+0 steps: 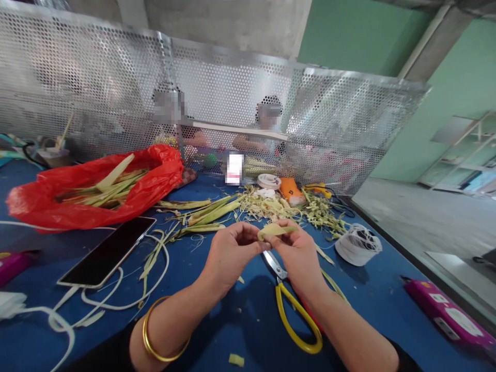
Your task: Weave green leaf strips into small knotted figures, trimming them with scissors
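My left hand [235,251] and my right hand [291,247] meet over the middle of the blue table. Between their fingertips they pinch a pale green strip of dried leaf [277,231], its left end curled over. Both hands are closed on it. Under my right hand lies a pair of scissors [296,315] with yellow handles, its metal blades pointing away from me and partly covered. Beyond my fingers sits a heap of leaf scraps [267,205], with longer leaf strips [209,212] to its left.
A red plastic bag [155,170] of leaves, a phone [108,253] and a white cable [127,307] are at left. On the right stand a spool of white cord [358,245] and a purple package [445,312]. A perforated metal screen [232,88] rises behind, with people beyond.
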{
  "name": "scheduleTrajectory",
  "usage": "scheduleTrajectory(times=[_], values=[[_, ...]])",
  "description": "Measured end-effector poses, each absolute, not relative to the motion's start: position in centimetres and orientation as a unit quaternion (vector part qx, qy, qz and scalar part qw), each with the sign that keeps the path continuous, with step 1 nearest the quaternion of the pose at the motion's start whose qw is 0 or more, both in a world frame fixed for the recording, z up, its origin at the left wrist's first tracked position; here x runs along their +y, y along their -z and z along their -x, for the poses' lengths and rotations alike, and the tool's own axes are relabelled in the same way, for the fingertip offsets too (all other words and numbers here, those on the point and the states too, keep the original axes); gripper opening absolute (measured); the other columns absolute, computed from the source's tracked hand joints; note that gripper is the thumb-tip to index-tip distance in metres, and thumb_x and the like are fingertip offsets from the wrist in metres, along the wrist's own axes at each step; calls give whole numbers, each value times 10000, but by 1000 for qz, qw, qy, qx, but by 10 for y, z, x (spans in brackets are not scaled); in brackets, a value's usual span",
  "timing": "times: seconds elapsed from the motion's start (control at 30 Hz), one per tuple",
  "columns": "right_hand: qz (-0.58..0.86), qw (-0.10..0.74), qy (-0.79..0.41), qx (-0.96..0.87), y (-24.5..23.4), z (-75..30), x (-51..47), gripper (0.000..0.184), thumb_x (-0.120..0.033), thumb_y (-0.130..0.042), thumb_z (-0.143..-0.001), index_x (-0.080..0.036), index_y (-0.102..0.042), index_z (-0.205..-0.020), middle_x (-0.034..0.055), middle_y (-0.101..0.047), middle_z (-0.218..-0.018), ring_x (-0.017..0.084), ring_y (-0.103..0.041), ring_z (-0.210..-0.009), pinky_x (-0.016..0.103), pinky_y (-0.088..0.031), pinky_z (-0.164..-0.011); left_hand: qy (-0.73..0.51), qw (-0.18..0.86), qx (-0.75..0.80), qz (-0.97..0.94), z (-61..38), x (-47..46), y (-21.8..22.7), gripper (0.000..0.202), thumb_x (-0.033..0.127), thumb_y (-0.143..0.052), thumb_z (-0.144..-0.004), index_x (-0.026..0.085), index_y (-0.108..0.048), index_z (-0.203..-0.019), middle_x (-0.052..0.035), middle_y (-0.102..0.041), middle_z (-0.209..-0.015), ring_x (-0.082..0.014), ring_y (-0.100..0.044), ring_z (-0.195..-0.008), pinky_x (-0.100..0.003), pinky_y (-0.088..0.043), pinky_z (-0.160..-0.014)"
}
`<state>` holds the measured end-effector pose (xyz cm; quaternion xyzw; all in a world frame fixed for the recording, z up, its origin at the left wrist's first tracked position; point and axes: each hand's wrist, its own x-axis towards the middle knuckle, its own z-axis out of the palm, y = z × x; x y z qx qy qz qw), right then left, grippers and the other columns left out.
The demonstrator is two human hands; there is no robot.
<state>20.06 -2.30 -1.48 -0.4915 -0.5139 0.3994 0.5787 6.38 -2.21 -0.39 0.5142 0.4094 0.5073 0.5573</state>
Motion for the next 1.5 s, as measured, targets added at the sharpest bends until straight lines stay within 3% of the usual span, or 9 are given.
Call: scheduleTrajectory(times=[0.17,0.27,0.37,0.47,0.67,1.1,1.27,1.37,1.5], values=[[475,590,-409,-510,12,-200,-25,182,-266,-720,-675,-206,-581,-777,-30,-645,-649,146,-575,-573,266,-465,-571,-521,506,426,-539,-64,-23,6,231,249,-780,-623,185,-635,-791,-18,-698,-723,-169,-651,-698,-276,-509,-693],[472,600,-417,-493,9,-201,-26,216,-288,-740,-664,-208,-574,-778,-42,-617,-585,147,-565,-542,275,-459,-570,-560,414,441,-566,-64,-25,5,284,224,-781,-619,212,-583,-822,16,-664,-727,-157,-637,-704,-265,-494,-710],[474,610,-405,-489,7,-201,-27,199,-277,-738,-668,-210,-576,-760,-52,-584,-571,140,-554,-541,269,-451,-571,-565,308,447,-621,-64,-27,5,192,196,-734,-677,218,-559,-753,28,-620,-730,-141,-613,-706,-250,-467,-725],[463,619,-406,-487,7,-200,-28,191,-251,-739,-657,-212,-567,-729,-60,-571,-592,124,-545,-538,254,-450,-559,-558,278,435,-650,-64,-27,6,156,148,-699,-699,222,-569,-745,28,-604,-745,-137,-609,-711,-240,-455,-719],[443,620,-429,-486,7,-198,-29,186,-256,-740,-674,-201,-570,-725,-56,-574,-592,112,-542,-525,250,-455,-556,-539,276,417,-678,-62,-25,10,108,126,-679,-716,228,-644,-731,-2,-636,-822,-159,-611,-780,-256,-448,-756],[439,621,-436,-482,11,-200,-26,178,-238,-742,-685,-194,-580,-743,-73,-569,-560,90,-539,-508,219,-434,-553,-581,263,408,-653,-63,-22,13,110,102,-688,-713,199,-637,-713,20,-633,-752,-134,-589,-722,-249,-453,-711],[426,622,-452,-477,9,-199,-27,187,-241,-751,-670,-190,-585,-741,-61,-596,-581,87,-541,-504,219,-441,-546,-576,272,399,-660,-61,-19,11,80,163,-682,-745,196,-636,-689,3,-635,-782,-151,-594,-818,-263,-442,-775],[427,622,-446,-481,8,-199,-28,166,-231,-742,-674,-187,-588,-721,-69,-574,-565,81,-544,-501,211,-438,-543,-549,334,411,-647,-60,-17,10,86,209,-677,-752,186,-637,-680,-17,-652,-829,-168,-595,-865,-282,-436,-815],[430,616,-435,-497,8,-200,-29,139,-221,-718,-700,-189,-587,-734,-67,-580,-581,79,-551,-515,209,-439,-558,-514,448,431,-591,-61,-15,10,109,268,-676,-742,173,-639,-705,-15,-651,-731,-151,-578,-709,-285,-455,-714]])
